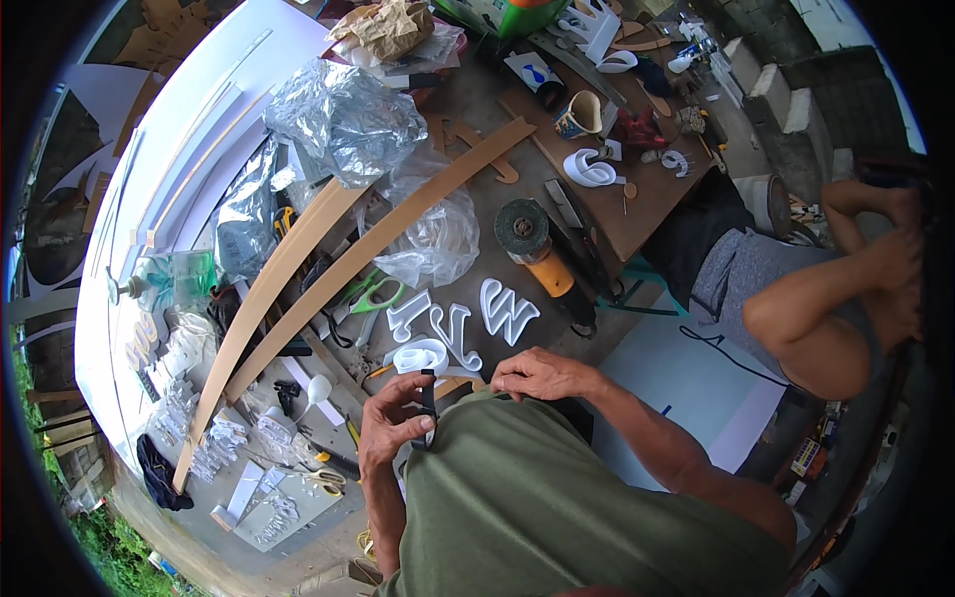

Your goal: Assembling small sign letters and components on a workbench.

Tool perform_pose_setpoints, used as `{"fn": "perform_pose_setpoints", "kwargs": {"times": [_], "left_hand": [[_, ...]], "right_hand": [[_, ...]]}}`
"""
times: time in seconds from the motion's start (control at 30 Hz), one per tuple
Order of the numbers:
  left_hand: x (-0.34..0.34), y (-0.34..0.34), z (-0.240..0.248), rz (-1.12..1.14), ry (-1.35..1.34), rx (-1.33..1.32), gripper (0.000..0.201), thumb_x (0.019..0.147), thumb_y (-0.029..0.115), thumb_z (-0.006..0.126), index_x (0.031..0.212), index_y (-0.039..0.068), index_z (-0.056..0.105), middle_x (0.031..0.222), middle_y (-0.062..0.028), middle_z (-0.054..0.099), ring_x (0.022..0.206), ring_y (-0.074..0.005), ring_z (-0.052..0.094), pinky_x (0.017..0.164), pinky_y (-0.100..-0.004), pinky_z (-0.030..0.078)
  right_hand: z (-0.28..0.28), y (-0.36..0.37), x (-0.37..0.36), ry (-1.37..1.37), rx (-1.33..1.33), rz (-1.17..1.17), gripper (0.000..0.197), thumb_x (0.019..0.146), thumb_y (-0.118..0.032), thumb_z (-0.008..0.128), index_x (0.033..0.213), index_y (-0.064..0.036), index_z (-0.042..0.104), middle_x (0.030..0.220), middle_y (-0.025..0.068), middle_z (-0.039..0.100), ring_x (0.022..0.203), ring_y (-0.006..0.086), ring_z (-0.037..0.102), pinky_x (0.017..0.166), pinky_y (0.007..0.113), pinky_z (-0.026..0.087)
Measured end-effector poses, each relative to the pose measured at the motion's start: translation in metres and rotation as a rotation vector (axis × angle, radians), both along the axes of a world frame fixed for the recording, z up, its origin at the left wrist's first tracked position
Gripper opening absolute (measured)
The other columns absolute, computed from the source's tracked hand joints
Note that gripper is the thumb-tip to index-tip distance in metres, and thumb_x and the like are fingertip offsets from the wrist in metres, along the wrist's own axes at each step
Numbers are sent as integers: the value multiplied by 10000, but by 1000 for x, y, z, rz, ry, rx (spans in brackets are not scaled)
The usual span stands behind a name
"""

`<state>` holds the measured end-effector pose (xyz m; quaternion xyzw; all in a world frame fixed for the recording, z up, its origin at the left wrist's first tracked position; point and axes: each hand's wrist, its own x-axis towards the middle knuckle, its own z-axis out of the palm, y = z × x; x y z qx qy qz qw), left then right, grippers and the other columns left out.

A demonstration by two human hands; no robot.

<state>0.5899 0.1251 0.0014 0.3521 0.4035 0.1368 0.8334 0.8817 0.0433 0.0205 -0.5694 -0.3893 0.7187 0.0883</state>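
My left hand [390,423] holds a narrow black strap-like piece [429,396] upright between thumb and fingers, close to the front of my green shirt. Part of that piece is hidden by the thumb. My right hand [542,376] is closed at the shirt's front, its fingers curled inward; whatever they hold, if anything, is hidden. Just beyond my hands, a coiled white strip [421,355] lies on the table. Past it are white hollow letter shapes, one at the left [408,316], a curved one [461,336] and a wider one [509,311].
An angle grinder [545,264] lies beyond the letters. Two long brown strips [388,229] cross the table near green-handled scissors [376,296] and crumpled clear plastic [343,114]. A paper cup [579,115] stands at the back right. Another person [786,308] sits at the right.
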Motion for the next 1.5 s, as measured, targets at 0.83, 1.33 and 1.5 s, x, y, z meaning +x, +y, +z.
{"fn": "perform_pose_setpoints", "kwargs": {"times": [0.83,1.33,1.5], "left_hand": [[-33,-94,34,-7,-12,43,723,690,150,907,1320,-39,607,1306,-108,595,952,-159,642,825,-305,554],[-143,-115,42,16,-43,60,841,676,160,924,1386,-60,529,1260,-134,637,989,-179,648,852,-309,549],[-204,-138,36,97,-46,47,873,668,147,929,1411,-41,510,1158,-116,663,981,-178,662,858,-311,545]], "right_hand": [[-230,-183,-70,127,-445,-1401,365,1026,-387,458,1072,-74,640,833,75,689,672,205,645,581,367,495],[-253,-115,-170,187,-391,-2031,546,996,-470,401,1250,-45,631,1217,109,686,1073,308,678,944,450,539],[-282,-113,-167,-142,-393,-2053,541,990,-435,393,1252,-27,633,1252,131,673,1098,317,670,963,443,534]]}}
